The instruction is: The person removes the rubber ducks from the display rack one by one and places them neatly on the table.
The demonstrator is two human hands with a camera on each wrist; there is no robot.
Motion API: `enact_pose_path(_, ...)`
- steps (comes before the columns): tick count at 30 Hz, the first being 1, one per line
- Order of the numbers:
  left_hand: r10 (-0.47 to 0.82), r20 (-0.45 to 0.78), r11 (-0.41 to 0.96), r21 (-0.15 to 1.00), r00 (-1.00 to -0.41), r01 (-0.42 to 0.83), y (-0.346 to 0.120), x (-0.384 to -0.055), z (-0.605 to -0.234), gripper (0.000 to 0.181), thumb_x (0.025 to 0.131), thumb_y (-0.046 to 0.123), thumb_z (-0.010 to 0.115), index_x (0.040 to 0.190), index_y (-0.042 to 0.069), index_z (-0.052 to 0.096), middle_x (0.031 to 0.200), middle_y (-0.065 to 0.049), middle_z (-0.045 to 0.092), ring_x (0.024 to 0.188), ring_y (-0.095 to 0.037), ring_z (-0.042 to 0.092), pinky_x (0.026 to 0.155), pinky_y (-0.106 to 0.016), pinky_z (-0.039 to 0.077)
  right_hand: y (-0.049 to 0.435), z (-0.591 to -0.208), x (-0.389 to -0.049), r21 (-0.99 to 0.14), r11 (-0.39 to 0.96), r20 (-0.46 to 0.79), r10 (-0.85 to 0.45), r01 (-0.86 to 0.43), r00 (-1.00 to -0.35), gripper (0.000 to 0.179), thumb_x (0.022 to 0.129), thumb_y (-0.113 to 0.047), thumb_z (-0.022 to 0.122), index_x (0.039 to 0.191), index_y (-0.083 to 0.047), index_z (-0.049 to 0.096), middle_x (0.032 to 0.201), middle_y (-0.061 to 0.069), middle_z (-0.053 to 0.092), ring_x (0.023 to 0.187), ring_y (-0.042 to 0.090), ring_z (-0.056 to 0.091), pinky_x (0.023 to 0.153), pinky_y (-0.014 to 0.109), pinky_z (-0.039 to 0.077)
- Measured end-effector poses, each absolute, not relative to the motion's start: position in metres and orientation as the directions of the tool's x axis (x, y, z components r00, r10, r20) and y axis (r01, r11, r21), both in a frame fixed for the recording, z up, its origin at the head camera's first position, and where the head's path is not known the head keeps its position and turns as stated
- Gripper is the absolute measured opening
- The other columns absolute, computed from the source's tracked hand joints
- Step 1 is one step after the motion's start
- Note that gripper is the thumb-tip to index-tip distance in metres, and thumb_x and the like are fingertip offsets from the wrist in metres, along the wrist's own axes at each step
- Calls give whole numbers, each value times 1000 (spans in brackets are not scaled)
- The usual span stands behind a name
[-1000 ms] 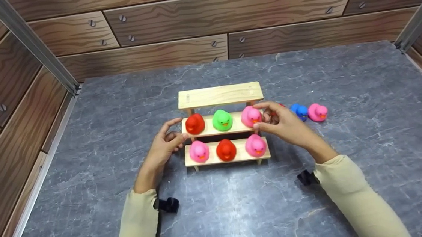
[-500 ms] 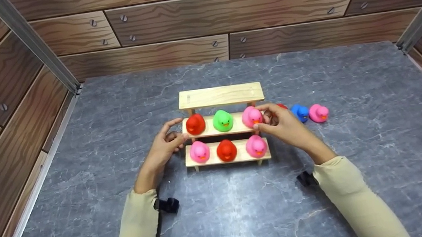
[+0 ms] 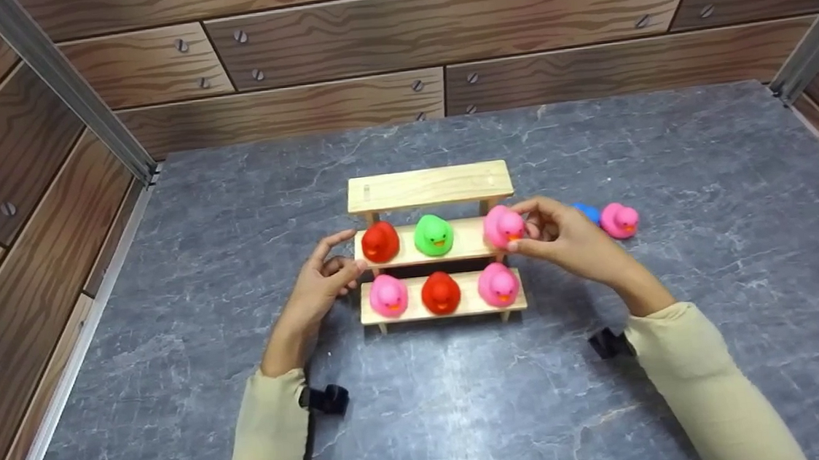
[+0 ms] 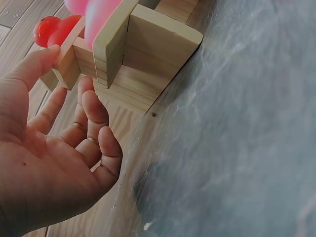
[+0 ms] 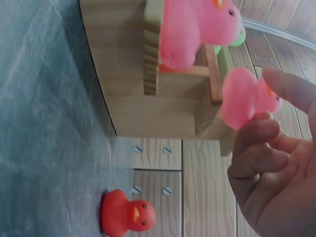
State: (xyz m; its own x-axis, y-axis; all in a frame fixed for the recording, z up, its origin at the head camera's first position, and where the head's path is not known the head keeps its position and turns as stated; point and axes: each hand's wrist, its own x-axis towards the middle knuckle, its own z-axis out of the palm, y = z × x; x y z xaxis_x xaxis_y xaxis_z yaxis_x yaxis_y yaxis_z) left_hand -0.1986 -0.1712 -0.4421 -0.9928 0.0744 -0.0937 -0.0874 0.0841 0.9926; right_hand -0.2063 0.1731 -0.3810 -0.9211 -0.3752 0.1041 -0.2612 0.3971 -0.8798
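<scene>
A small three-tier wooden stand [image 3: 428, 186] bears rubber ducks on its middle and bottom shelves. My left hand [image 3: 315, 285] holds the left end of the middle shelf, thumb at the front corner and index finger at the back. My right hand [image 3: 571, 239] pinches a pink rubber duck [image 3: 503, 227] at the right end of that shelf. In the right wrist view this pink duck [image 5: 239, 98] is between thumb and fingers, partly beyond the shelf end. Beside it on the shelf are a green duck [image 3: 433, 235] and a red duck [image 3: 380, 242].
The bottom shelf carries a pink duck [image 3: 388, 295], a red duck [image 3: 441, 292] and another pink duck [image 3: 498, 285]. Right of the stand, a blue duck [image 3: 586, 212], partly hidden, and a pink duck [image 3: 619, 220] are on the grey marbled table. The right wrist view shows another red duck [image 5: 123, 215].
My right hand has shifted a little to the right, taking the pink duck toward the shelf's right end. It now covers more of the blue duck. My left hand stays put.
</scene>
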Motion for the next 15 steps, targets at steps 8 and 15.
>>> enact_pose_path(8,84,-94,80,993,-992,-88,-172,-198,-439,54,88,10,67,138,16,47,75,4,58,65,-10,50,64,-22,40,189,-373,-208,-864,443,43,-408,-239,-912,39,84,-6,72,119,3,55,86,4,46,72,7,45,63,16,39)
enact_pose_path(15,82,-92,72,994,-992,-86,-170,-199,-441,54,88,8,67,138,14,48,74,4,58,65,-11,50,63,-22,40,201,-371,-209,-859,471,-9,-403,-199,-915,42,84,-6,72,120,4,52,88,4,45,72,6,47,61,16,43)
